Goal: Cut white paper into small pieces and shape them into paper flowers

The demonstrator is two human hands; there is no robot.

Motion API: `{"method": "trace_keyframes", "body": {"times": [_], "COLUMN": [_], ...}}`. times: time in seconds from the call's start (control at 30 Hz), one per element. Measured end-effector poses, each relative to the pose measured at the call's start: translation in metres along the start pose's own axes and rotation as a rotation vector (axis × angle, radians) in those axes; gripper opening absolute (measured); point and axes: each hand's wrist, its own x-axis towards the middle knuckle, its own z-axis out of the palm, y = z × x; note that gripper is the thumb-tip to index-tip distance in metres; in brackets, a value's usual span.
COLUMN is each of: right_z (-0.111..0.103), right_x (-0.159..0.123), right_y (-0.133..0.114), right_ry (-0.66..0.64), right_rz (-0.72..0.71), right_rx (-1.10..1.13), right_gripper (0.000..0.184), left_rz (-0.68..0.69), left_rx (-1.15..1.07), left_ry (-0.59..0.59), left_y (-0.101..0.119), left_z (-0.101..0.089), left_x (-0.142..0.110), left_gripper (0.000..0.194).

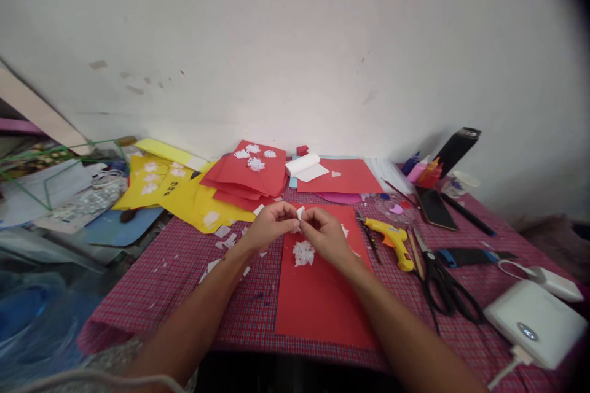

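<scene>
Between my fingertips is a small piece of white paper [300, 214], pinched by both hands above a red sheet [318, 307]. My left hand [275, 222] grips it from the left with fingers closed. From the other side my right hand [325, 232] closes on the same piece with thumb and forefinger. Just below the hands, a ruffled white paper flower [303, 253] lies on the red sheet. More white bits show at the sheet's right side, partly covered by my right hand.
Right of the red sheet lie a yellow glue gun [391, 239], black scissors [445, 282], a box cutter [470, 256] and a white power bank [534, 322]. Red sheets with white flowers [256, 164] and a white paper roll [302, 164] are at the back. Yellow paper [193, 199] lies left.
</scene>
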Motion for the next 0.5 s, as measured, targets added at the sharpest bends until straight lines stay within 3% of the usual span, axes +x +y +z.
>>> {"method": "trace_keyframes", "body": {"times": [0.5], "right_z": [-0.0023], "right_x": [0.0010], "right_y": [-0.0020], "right_ry": [-0.071], "right_rz": [0.064], "right_rx": [0.087], "right_gripper": [0.014], "left_rz": [-0.034], "left_rx": [0.054], "left_ry": [0.037], "left_y": [-0.0034], "left_z": [0.0007], "left_x": [0.0013], "left_gripper": [0.014]}}
